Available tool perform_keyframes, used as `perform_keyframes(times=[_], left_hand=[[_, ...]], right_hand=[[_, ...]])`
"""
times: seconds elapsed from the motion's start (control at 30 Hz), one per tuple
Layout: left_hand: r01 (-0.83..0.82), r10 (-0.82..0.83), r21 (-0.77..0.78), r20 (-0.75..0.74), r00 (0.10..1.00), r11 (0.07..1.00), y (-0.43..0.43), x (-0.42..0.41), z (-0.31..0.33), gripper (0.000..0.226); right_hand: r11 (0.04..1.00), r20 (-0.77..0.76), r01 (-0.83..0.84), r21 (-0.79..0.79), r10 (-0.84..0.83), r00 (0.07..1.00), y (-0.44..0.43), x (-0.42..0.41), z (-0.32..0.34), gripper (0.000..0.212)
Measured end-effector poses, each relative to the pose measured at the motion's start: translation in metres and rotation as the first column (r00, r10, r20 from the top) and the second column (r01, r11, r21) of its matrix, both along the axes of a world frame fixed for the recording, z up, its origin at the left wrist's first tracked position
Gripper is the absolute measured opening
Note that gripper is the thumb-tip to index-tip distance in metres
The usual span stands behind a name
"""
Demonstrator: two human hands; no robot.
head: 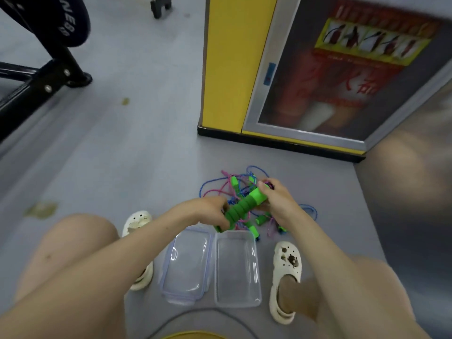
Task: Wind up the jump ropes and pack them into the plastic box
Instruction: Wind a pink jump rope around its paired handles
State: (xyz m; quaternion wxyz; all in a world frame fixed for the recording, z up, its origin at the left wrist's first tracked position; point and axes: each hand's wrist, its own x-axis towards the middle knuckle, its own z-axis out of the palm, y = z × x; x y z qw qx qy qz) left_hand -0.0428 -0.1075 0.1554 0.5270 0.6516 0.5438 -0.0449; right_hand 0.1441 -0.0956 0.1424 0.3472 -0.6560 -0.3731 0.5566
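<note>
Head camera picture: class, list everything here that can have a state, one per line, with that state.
Plastic box: open, empty, on the floor.
Lid: off, lying beside the box.
Green handle: held off the floor by both hands.
Ropes: tangled in a loose pile, unpacked.
Left hand: grips the handle's near end.
Right hand: grips its far end.

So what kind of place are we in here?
Probably a gym or fitness room: a black equipment frame with what looks like a weight plate stands on the grey floor, and tangled jump ropes lie by a yellow pillar.
</note>
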Motion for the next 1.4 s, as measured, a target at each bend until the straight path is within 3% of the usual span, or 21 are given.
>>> perform_keyframes(times=[0.13,0.2,0.27,0.37,0.47,0.57,0.7,0.77,0.87,0.97,1.07,1.13,1.17,1.27,1.4], left_hand=[[-0.046,0.04,0.112,0.049,0.998,0.993,0.012,0.007,0.001,0.038],[-0.142,0.129,0.244,0.068,0.989,0.959,0.022,0.013,-0.001,0.026],[-0.232,0.219,0.254,0.076,0.973,0.939,0.034,0.014,-0.002,0.017],[-0.346,0.339,0.109,0.076,0.938,0.932,0.054,0.008,-0.001,0.017],[-0.408,0.466,-0.288,0.171,0.868,0.867,0.063,0.005,0.012,0.019],[-0.448,0.612,-0.489,0.251,0.75,0.749,0.068,0.003,0.021,0.024],[-0.504,0.775,-0.617,0.308,0.551,0.604,0.068,0.001,0.021,0.028],[-0.457,0.768,-0.645,0.346,0.539,0.612,0.062,0.002,0.02,0.025],[-0.302,0.709,-0.681,0.458,0.536,0.667,0.049,0.005,0.02,0.034],[-0.196,0.732,-0.726,0.559,0.391,0.659,0.044,0.008,0.016,0.052],[-0.158,0.761,-0.748,0.61,0.22,0.645,0.046,0.01,0.016,0.05],[-0.193,0.756,-0.731,0.634,0.161,0.654,0.046,0.013,0.018,0.034],[-0.224,0.761,-0.728,0.631,0.151,0.648,0.046,0.014,0.016,0.026],[-0.203,0.742,-0.713,0.653,0.153,0.671,0.046,0.019,0.01,0.035],[-0.307,0.737,-0.676,0.654,0.169,0.67,0.046,0.022,0.005,0.056]], right_hand=[[0.999,-0.085,-0.025,0.029,0.027,0.996,0.009,-0.014,0.001,0.012],[0.999,-0.12,-0.035,0.035,0.039,0.992,0.017,-0.024,0.001,0.018],[0.998,-0.101,-0.062,0.026,0.064,0.993,0.03,-0.031,0.001,0.023],[0.993,0.095,-0.12,-0.017,0.121,0.988,0.051,-0.03,0.007,0.044],[0.977,0.262,-0.185,-0.111,0.208,0.942,0.062,-0.018,0.011,0.059],[0.951,0.267,-0.286,-0.116,0.307,0.913,0.061,-0.011,0.011,0.051],[0.941,0.232,-0.338,-0.015,0.332,0.914,0.056,-0.009,0.002,0.047],[0.963,0.113,-0.27,0.008,0.268,0.957,0.053,-0.01,-0.003,0.044],[0.968,0.165,-0.249,0.021,0.243,0.956,0.047,-0.016,-0.006,0.041],[0.966,0.156,-0.243,0.091,0.227,0.961,0.04,-0.023,-0.006,0.036],[0.949,0.093,-0.29,0.127,0.279,0.956,0.031,-0.03,-0.01,0.032],[0.919,0.11,-0.377,0.116,0.365,0.924,0.027,-0.033,-0.012,0.03],[0.898,0.141,-0.431,0.092,0.417,0.898,0.025,-0.035,-0.012,0.033],[0.837,0.235,-0.546,-0.033,0.537,0.81,0.025,-0.036,-0.015,0.035],[0.831,0.206,-0.556,-0.032,0.55,0.809,0.024,-0.034,-0.016,0.036]])
